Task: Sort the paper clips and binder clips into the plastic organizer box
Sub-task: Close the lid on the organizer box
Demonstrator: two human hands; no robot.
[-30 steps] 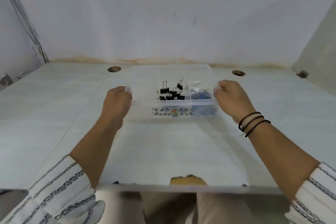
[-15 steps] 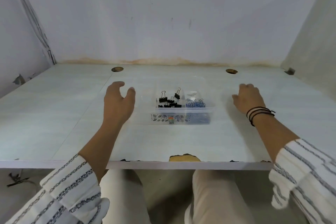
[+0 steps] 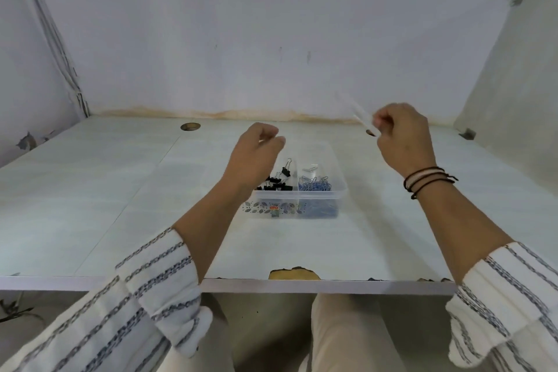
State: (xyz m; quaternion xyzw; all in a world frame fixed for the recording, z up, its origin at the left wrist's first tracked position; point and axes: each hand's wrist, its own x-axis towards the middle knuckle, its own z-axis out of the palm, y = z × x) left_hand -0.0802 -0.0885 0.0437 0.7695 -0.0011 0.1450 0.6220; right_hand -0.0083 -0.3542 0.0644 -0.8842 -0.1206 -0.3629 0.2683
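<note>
A clear plastic organizer box stands on the white table. Its left compartment holds black binder clips. Its right compartment holds blue paper clips, with a few silver paper clips behind them. Both hands are raised above the box with fingers curled. My right hand pinches the edge of a see-through lid, which shows only as a pale blurred strip. My left hand is over the box's left end and seems to pinch the lid's other side. It hides part of the binder clips.
The table has a round cable hole at the back left and a chipped patch on its front edge. A pale board leans at the right. Cables run down the left wall. My knees are under the table.
Both hands rose from table level beside the box to above it, fingers now curled, with the lid's edge at the right hand. The camera view has tilted back.
</note>
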